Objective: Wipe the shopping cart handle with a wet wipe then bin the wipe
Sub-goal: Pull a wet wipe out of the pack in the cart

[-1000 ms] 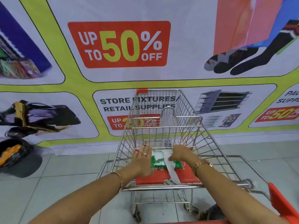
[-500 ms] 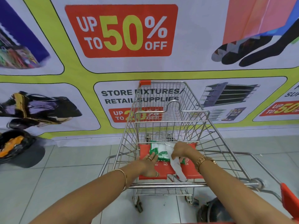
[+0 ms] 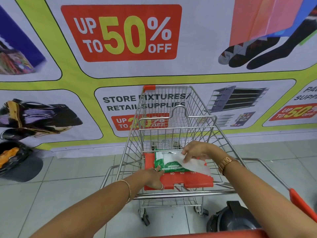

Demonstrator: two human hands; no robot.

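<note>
A green wet wipe pack [image 3: 165, 163] lies on the red fold-out seat flap [image 3: 188, 180] of the wire shopping cart [image 3: 173, 107]. My left hand [image 3: 153, 177] holds the pack down at its near left corner. My right hand [image 3: 197, 151] hovers over the pack's right side and pinches a white wipe [image 3: 193, 165]. The wipe is drawn partly out and hangs toward me across the flap. The cart's red handle [image 3: 299, 202] runs along the right and bottom edges of the view, close to me.
A bin lined with a black bag [image 3: 18, 162], holding something orange, stands on the tiled floor at the left by the banner wall. A dark round object [image 3: 235, 219] sits on the floor under the cart's near right side.
My right hand has lifted and pulled the white wipe further out to the right. My left hand slid back to the pack's near left corner. The view has come closer.
</note>
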